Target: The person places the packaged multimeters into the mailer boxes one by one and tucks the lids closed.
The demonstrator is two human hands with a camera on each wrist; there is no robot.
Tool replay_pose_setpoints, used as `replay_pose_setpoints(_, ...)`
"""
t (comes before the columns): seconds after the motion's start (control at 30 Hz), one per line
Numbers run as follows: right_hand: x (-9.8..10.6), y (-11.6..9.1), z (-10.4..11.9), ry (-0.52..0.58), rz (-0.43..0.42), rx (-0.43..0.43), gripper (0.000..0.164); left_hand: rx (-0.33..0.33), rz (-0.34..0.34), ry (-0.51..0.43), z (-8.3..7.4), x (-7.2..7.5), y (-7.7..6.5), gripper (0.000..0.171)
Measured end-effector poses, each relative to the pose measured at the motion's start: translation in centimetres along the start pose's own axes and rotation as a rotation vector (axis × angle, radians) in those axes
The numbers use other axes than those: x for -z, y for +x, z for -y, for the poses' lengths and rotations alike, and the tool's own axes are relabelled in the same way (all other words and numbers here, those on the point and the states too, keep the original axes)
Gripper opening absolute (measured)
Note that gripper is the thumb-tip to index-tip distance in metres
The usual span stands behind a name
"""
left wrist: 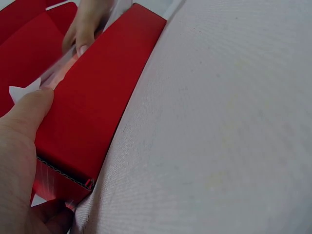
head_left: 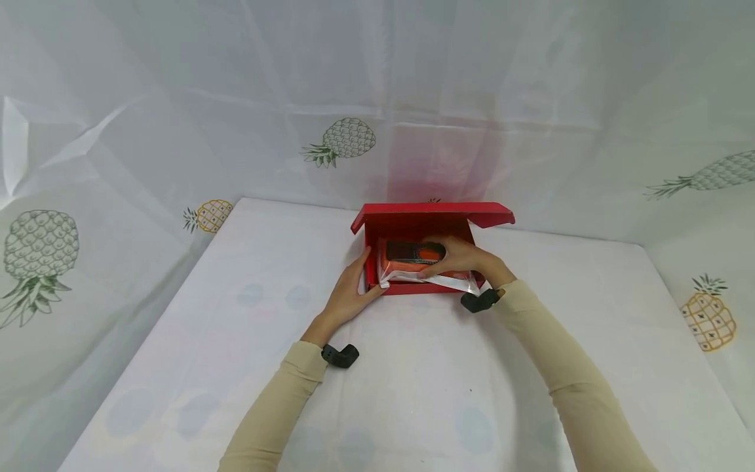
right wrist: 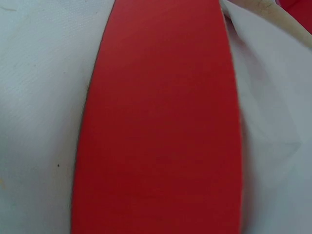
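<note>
Hands [head_left: 346, 295] [head_left: 459, 255] in grip: left on red box [left wrist: 97, 97], right on bagged orange item [head_left: 401, 266] inside

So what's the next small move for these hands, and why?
I'd probably gather the loose white strip of the clear bag in with the right hand, because the strip lies along the front edge of the open red box and could snag; the left hand grips the box's left side.
</note>
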State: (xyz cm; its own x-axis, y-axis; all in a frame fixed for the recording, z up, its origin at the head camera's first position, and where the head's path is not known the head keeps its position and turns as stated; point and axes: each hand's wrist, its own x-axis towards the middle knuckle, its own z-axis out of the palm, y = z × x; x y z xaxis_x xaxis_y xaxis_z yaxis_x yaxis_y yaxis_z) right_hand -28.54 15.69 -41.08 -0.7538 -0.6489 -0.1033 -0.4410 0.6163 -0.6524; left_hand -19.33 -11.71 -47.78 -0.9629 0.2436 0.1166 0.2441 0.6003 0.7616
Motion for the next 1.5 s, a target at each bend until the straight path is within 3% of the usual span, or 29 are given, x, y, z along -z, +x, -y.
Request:
replay_pose_setpoints(0.27, 0.4, 0.3, 0.3, -0.019, 0.028, 0.002, 0.076, 0.01, 0.006, -0.005, -0.1, 0.0, 0.0, 0.09)
replay_pose_setpoints(0.6, 0.5, 1.3, -0.2, -0.005, 0.074, -0.108, 0.09, 0.054, 0.014, -0.013, -0.3, -0.1, -0.1, 0.088)
replay_pose_setpoints(1.5, 0.5, 3.0, -0.7, -0.096, 0.033, -0.029, 0.079, 0.093, 0.019, -0.011, -0.4, -0.1, -0.1, 0.089)
